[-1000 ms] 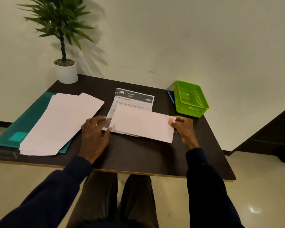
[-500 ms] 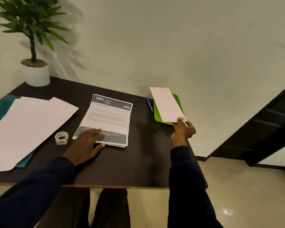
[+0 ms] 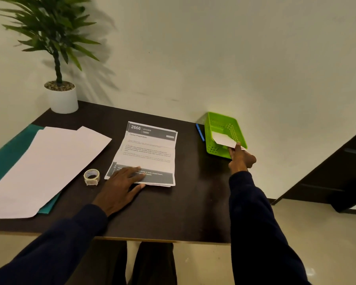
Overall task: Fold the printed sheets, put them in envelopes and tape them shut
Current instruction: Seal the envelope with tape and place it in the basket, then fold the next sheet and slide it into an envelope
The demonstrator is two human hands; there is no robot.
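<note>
Seen from the head camera, the right hand (image 3: 242, 160) is reaching out to the green basket (image 3: 215, 150) at the far right of the counter (image 3: 183, 212). It is pinching the near corner of an envelope (image 3: 223, 139) between thumb and fingers. The envelope is tilting down into the basket, most of it already inside the walls.

The left hand (image 3: 120, 185) is lying flat with its fingers spread, pressing on the near edge of the printed sheets (image 3: 152, 149) in the middle of the counter and grasping nothing. The sheets are looking thin, light and floppy. They are likely to slide on the dark top, so pinning them with a flat palm and lifting by an edge or corner seems the sound way to take them. A pinch in the middle would probably crease them.

A tape roll (image 3: 92, 176) is sitting just beside the left hand, on its left. The spare envelopes (image 3: 45, 165) are lying further left on a teal folder (image 3: 6, 153), well apart from the right hand. A blue pen (image 3: 199, 132) is lying just beside the basket.
</note>
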